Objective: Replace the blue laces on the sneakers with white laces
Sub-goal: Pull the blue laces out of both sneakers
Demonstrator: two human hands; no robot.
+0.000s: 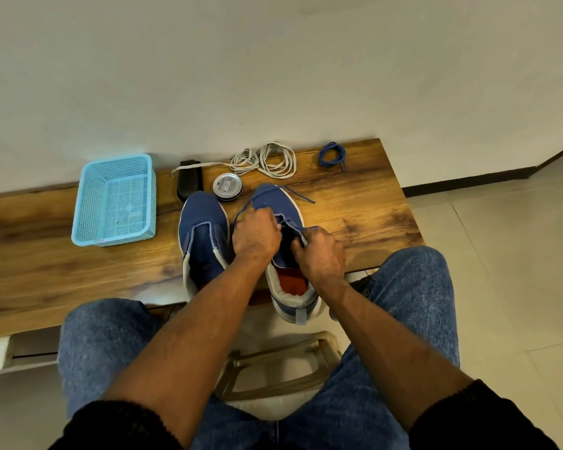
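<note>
Both sneakers stand side by side on the bench (355, 203), toes toward the wall. The right sneaker (275, 203) still carries a blue lace (294, 192), partly loosened; one free end trails past its toe. The left hand (256, 237) sits over this sneaker's eyelets, fingers curled and pinching the lace. The right hand (319, 251) grips the sneaker's upper edge beside the tongue, fingers curled round it. The left sneaker (202, 232), just left of the right sneaker, shows no lace. Behind the right sneaker's toe lie the white laces (267, 160); a removed blue lace coil (331, 154) lies right of these
</note>
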